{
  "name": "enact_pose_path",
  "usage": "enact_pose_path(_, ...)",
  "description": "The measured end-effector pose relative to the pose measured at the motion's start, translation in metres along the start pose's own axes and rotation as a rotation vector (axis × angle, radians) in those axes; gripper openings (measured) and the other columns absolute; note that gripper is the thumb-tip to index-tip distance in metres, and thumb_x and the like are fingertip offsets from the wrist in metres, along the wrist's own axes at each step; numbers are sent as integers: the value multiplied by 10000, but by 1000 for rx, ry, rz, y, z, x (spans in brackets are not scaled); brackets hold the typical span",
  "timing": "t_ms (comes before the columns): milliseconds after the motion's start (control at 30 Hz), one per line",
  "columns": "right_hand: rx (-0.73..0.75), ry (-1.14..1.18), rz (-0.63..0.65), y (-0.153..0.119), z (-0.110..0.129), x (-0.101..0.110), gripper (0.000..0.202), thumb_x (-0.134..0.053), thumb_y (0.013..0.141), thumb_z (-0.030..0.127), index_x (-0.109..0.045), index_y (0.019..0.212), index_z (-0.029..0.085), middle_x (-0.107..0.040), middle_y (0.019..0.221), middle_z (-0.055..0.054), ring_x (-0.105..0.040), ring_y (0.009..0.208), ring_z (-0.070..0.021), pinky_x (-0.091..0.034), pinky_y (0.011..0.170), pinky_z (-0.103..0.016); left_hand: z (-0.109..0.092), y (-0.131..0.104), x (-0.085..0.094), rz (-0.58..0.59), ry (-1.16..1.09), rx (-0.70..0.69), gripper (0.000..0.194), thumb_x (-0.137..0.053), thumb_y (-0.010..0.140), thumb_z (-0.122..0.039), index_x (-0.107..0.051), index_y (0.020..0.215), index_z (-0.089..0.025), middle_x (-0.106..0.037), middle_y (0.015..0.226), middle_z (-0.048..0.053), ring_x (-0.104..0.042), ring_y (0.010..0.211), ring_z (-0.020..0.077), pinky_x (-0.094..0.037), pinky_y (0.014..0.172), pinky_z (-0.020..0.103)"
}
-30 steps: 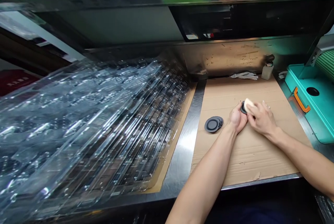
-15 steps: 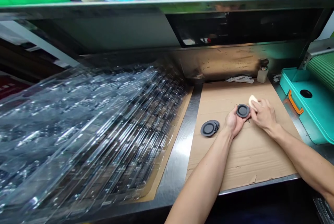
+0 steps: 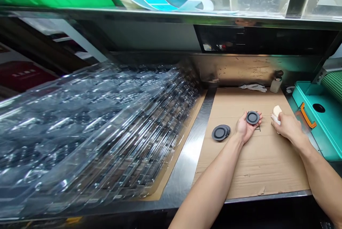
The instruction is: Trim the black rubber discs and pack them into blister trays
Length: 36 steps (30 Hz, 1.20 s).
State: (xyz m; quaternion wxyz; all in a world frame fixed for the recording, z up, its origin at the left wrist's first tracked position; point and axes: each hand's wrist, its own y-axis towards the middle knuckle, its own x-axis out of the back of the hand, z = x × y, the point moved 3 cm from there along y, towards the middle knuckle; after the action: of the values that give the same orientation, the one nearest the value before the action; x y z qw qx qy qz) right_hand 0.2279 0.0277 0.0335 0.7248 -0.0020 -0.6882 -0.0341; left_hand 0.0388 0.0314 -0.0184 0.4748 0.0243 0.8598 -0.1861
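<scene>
My left hand (image 3: 246, 129) is palm up above the cardboard sheet (image 3: 240, 165) and holds a round dark grey disc (image 3: 252, 117) on its fingers. To the right, apart from the disc, my right hand (image 3: 288, 126) pinches a cream-coloured pad (image 3: 277, 110) with some white material below it. A small overlapping pile of similar grey discs (image 3: 220, 133) lies on the cardboard, left of my left hand. Beside the left fingertips a thin dark mark or piece shows on the cardboard; I cannot make out which.
Stacked clear plastic trays (image 3: 107, 125) fill the left side. At the right stands a teal bin (image 3: 327, 129) with an orange handle (image 3: 307, 116). A small bottle (image 3: 275, 84) and a white glove (image 3: 253, 87) lie at the back, under a metal shelf (image 3: 171, 17).
My right hand has moved right, away from the disc, with the pad. The left fingers have spread somewhat under the disc. The whole view has shifted as the camera turned left.
</scene>
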Motion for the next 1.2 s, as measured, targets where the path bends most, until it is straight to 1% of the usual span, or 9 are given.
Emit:
enact_pose_path(100,184,156,37,-3,9,-5,214,-569,950,338,-657,1059,176,-719,908,-131,-665,815,-265,-390,672,-311,0,2,0,7,-9,-8,448,-323,1080,-406,-666,1002,-128,-744,1116,173,-736,936,249,-566,741,329)
enact_pose_path(200,390,483,-7,-9,24,-1,195,-540,954,362,-656,991,210,-719,888,-59,-636,775,-204,-385,661,-278,0,3,0,-7,-18,-34,432,-326,1081,-406,-659,1021,-137,-742,1120,172,-721,995,252,-562,767,332)
enact_pose_path(333,346,612,-173,-14,32,10,196,-505,920,336,-649,886,209,-707,855,-43,-601,733,-189,-384,664,-287,1,4,1,-34,-46,-67,412,-332,1084,-394,-649,1025,-138,-740,1101,161,-711,988,236,-557,791,333)
enact_pose_path(467,326,682,-289,-14,34,8,241,-506,943,383,-666,914,205,-710,874,-49,-625,761,-196,-424,706,-297,4,6,0,-39,-68,-78,400,-340,1084,-379,-661,1073,-140,-740,1057,138,-715,968,231,-564,835,356)
enact_pose_path(600,415,597,-325,-14,44,-7,278,-527,963,400,-703,1049,202,-713,1023,-91,-652,913,-234,-463,794,-315,13,5,-5,85,-1,-10,394,-382,1075,-362,-699,1088,-130,-740,1088,146,-702,1053,244,-555,951,391)
enact_pose_path(700,405,485,-320,-16,54,-17,312,-470,1008,357,-695,1168,212,-678,1099,-111,-647,949,-230,-474,807,-311,18,3,-6,137,32,-7,364,-408,1070,-334,-716,1069,-140,-741,1122,130,-683,1139,244,-532,1029,396)
enact_pose_path(867,461,334,-220,-21,70,-25,257,-445,1020,304,-661,1118,206,-688,1115,-99,-644,939,-223,-448,757,-293,17,2,-4,109,10,11,330,-444,1061,-324,-718,1035,-140,-749,1109,131,-688,1151,240,-502,1080,373)
enact_pose_path(1033,281,166,-259,-17,70,-23,270,-418,1037,325,-642,1088,183,-707,1081,-113,-641,888,-238,-362,663,-305,19,4,-1,72,18,-10,340,-422,1072,-296,-711,997,-132,-759,1062,124,-700,1114,232,-510,1075,387)
enact_pose_path(1200,333,151,-203,-15,76,-23,244,-428,1024,310,-639,1073,199,-725,1073,-95,-637,861,-224,-309,636,-302,21,7,1,70,34,-42,276,-494,1046,-295,-707,970,-135,-760,1032,120,-699,1128,237,-500,1092,386)
